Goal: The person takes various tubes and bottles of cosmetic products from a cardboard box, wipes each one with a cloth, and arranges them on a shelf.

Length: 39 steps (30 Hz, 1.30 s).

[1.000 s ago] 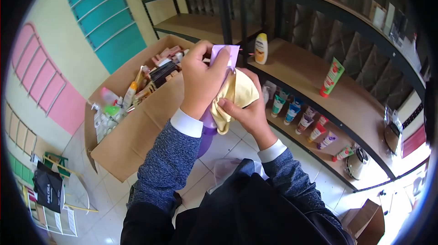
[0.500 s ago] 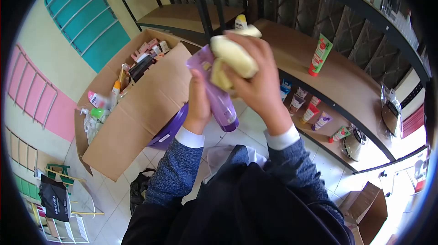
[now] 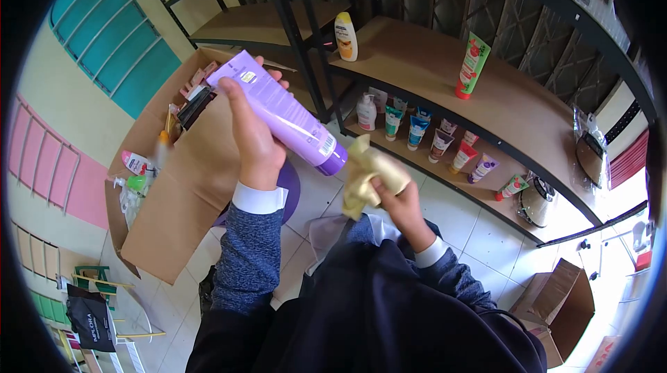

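Note:
A large purple squeeze tube (image 3: 283, 112) lies slantwise in my left hand (image 3: 256, 138), its dark purple cap pointing down and to the right. My thumb rests across its front and the fingertips show behind it. Lower and to the right, my right hand (image 3: 401, 207) grips a crumpled pale yellow cloth (image 3: 372, 175), slightly blurred. The cloth hangs close to the tube's cap; a small gap shows between them. Past the hands, a yellow and white bottle (image 3: 345, 38) and a green tube with a red cap (image 3: 474, 66) stand on the shelf board.
An open cardboard box (image 3: 182, 199) full of bottles and packages stands on the left, partly hiding a purple tub (image 3: 290, 192). The lower shelf holds several tubes and a pump bottle (image 3: 366, 111). Another cardboard box (image 3: 556, 307) sits on the floor at right.
The cloth has come off the tube as my right hand moved down toward my body. My left hand has shifted up and left, turning the tube to a flatter slant.

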Each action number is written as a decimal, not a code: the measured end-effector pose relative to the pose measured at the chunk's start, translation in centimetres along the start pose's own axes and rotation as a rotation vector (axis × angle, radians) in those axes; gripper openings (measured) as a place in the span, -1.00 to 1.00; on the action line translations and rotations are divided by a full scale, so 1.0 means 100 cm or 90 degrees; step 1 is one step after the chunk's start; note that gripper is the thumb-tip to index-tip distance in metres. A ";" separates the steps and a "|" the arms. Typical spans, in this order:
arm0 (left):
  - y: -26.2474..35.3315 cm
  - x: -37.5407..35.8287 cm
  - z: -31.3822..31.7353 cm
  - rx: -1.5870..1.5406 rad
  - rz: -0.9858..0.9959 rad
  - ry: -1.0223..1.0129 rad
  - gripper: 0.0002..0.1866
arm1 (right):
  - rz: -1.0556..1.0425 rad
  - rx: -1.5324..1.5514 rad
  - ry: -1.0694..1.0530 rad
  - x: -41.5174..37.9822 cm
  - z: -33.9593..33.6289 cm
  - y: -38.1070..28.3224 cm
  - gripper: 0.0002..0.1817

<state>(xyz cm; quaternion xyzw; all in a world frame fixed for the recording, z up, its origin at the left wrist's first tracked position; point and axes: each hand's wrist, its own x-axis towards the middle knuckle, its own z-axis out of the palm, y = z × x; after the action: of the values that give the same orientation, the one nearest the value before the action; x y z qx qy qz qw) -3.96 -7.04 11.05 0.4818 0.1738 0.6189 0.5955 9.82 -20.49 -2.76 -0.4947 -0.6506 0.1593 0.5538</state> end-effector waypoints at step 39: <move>-0.074 -0.064 -0.003 -0.103 -0.155 0.090 -0.23 | -0.104 -0.282 0.030 0.019 -0.013 -0.057 -0.65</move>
<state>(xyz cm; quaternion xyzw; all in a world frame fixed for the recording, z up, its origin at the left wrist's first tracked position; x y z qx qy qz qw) -1.08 -11.07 2.58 0.3628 0.2220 0.5865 0.6892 8.49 -22.06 3.06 -0.5534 -0.6943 -0.0441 0.4579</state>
